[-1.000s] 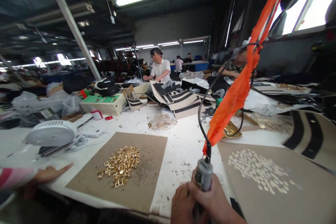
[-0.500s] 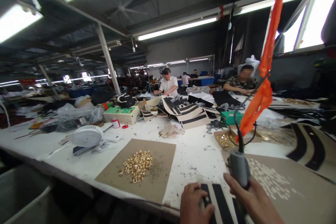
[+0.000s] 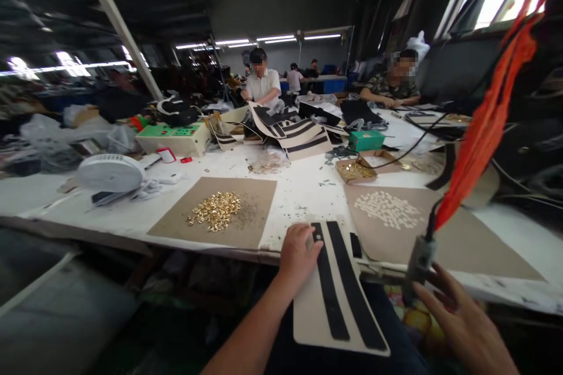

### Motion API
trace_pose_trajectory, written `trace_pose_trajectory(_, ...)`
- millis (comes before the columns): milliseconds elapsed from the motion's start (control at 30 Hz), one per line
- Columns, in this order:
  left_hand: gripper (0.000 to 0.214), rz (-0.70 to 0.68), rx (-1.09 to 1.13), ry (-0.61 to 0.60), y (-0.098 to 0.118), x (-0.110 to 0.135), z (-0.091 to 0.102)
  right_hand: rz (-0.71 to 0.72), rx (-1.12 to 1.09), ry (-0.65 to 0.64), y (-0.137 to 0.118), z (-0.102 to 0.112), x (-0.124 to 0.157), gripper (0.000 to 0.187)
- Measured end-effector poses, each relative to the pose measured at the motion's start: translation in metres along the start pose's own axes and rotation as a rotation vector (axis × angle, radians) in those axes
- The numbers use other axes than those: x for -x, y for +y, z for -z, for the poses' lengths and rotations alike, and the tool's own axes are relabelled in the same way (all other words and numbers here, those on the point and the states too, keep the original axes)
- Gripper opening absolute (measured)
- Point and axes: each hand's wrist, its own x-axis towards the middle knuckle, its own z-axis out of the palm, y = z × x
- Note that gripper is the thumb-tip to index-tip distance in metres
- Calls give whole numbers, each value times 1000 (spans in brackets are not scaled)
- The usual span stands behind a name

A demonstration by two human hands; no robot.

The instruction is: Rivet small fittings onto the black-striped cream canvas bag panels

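My left hand [image 3: 301, 252] is closed over the top left edge of a cream panel with black strips [image 3: 328, 287]. By the fingertips a small pale round piece [image 3: 319, 237] sits on the left black strip. The panel reaches from the table edge down over my lap. My right hand [image 3: 461, 316], thumb and fingers apart, is beside a grey hand-held tool [image 3: 420, 261] with a black cord, hanging from an orange strip [image 3: 488, 111]. Thumb and index finger are close to the tool's lower part; whether they touch it, I cannot tell.
Gold metal fittings [image 3: 217, 210] are heaped on a brown board [image 3: 259, 193] at left. Small pale pieces [image 3: 387, 210] cover another board [image 3: 466, 246] at right. Behind stand a box of gold parts [image 3: 356, 170], a white fan [image 3: 109, 173] and a green-topped machine [image 3: 173, 137]. Two people work across the table.
My view has tilted down. The panel now extends further towards me over my lap, my left hand still on it. My right hand and the tool have moved right, away from the panel, and its fingers have spread.
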Motion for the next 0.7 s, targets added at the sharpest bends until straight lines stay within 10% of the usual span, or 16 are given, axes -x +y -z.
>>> trace_pose_trajectory(133, 27, 9, 28, 77, -2, 17, 19, -306, 223, 282, -20, -9, 29, 57)
trace_pose_trajectory(467, 24, 297, 228, 113, -2, 125, 45, -795, -558, -470, -52, -85, 49, 60)
trace_pose_trajectory(700, 33, -28, 91, 161, 29, 121, 61, -844, -538, -573, -89, -95, 32, 57)
